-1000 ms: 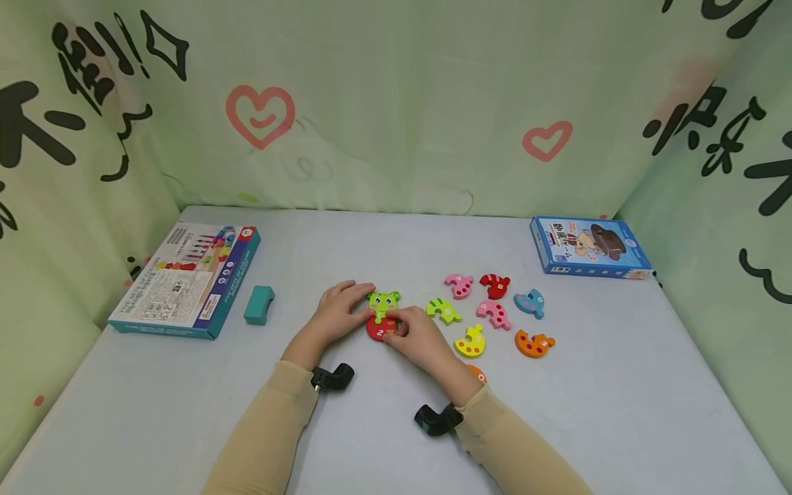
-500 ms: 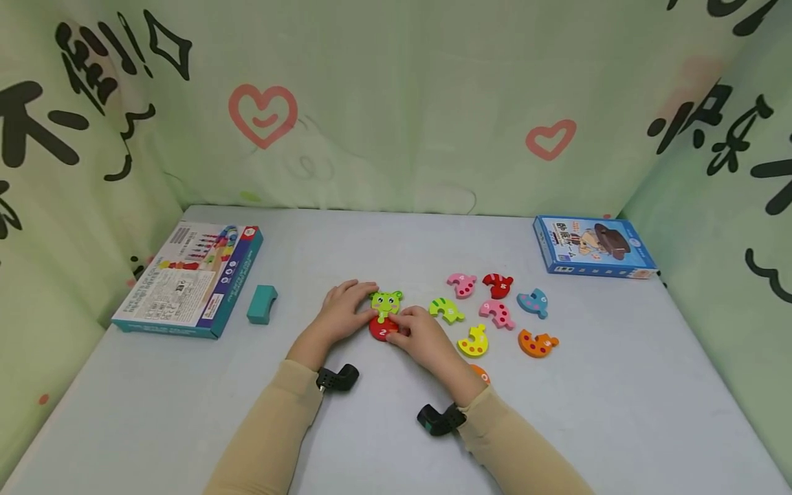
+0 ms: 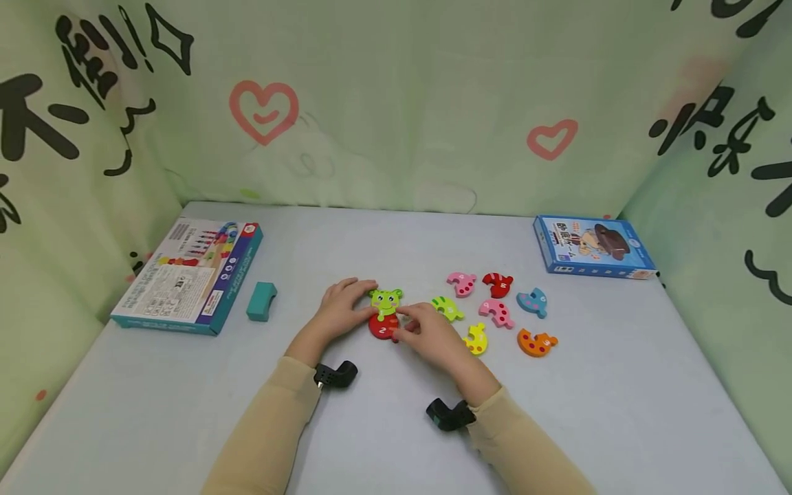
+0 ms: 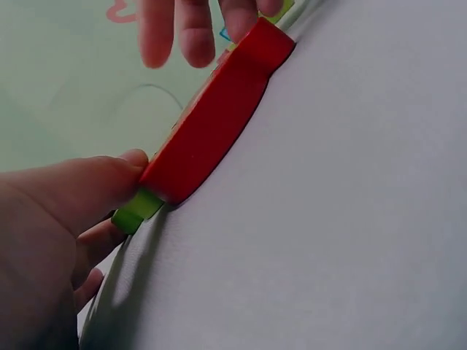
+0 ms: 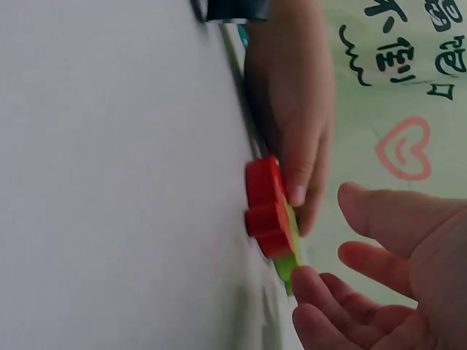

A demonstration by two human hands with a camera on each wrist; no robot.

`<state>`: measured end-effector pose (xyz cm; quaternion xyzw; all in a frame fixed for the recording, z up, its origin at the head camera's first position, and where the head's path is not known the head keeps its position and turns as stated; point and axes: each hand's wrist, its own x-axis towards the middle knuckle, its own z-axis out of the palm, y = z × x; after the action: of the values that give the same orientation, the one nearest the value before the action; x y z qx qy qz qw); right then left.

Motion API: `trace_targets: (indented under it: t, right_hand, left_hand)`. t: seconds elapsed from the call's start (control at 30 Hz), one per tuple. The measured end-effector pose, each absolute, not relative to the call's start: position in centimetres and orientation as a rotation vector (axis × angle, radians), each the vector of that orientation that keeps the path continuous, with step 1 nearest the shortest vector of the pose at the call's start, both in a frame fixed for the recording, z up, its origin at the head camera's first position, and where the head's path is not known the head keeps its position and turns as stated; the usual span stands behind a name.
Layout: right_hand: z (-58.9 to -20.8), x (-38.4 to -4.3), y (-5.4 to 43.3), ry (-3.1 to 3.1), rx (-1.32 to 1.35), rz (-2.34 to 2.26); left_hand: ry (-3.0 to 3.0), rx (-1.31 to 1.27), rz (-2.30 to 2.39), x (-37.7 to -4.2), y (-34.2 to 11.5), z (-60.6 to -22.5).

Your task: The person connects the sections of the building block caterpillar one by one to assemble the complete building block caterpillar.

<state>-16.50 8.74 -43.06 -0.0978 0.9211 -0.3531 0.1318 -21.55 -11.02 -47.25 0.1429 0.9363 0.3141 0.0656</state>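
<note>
On the table a green animal-head piece (image 3: pixel 385 301) with big eyes is joined to the top of a round red piece (image 3: pixel 381 326) marked with a white figure. At their left, my left hand (image 3: pixel 337 309) holds the green piece between index finger and thumb. In the left wrist view its thumb (image 4: pixel 109 182) lies at the red piece's corner. My right hand (image 3: pixel 433 337) is at their right side, fingers loosely bent and parted. In the right wrist view the right thumb (image 5: pixel 379 208) stands apart from the pieces, and the fingertips lie close to the green one.
To the right lie several loose animal pieces, among them a pink one (image 3: pixel 496 313), a blue one (image 3: pixel 532 302), an orange one (image 3: pixel 537 343) and a yellow one (image 3: pixel 476 339). A teal block (image 3: pixel 262 301) is beside a large box (image 3: pixel 185 275); a blue box (image 3: pixel 594 245) sits back right.
My right hand has drawn slightly right and its fingers have come off the red piece. The left hand stays in place. The joined pieces have barely moved.
</note>
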Motion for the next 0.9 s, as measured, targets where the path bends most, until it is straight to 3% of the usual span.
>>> trace_targets:
  t: [0.27,0.67,0.9]
  right_hand:
    - [-41.6,-17.2,13.6,2.615,-0.347,-1.184]
    - [-40.8,-17.2,21.4,2.667,-0.086,-1.25]
    - [-40.4,-17.0,23.6,2.708,-0.079,-1.176]
  left_hand:
    - [2.81,0.4,0.952,-21.5,-10.9,-47.0]
    - [2.783,0.369,0.949,-21.5,-10.5,-47.1]
    - [2.79,0.329,0.96,-21.7,-10.6,-47.0]
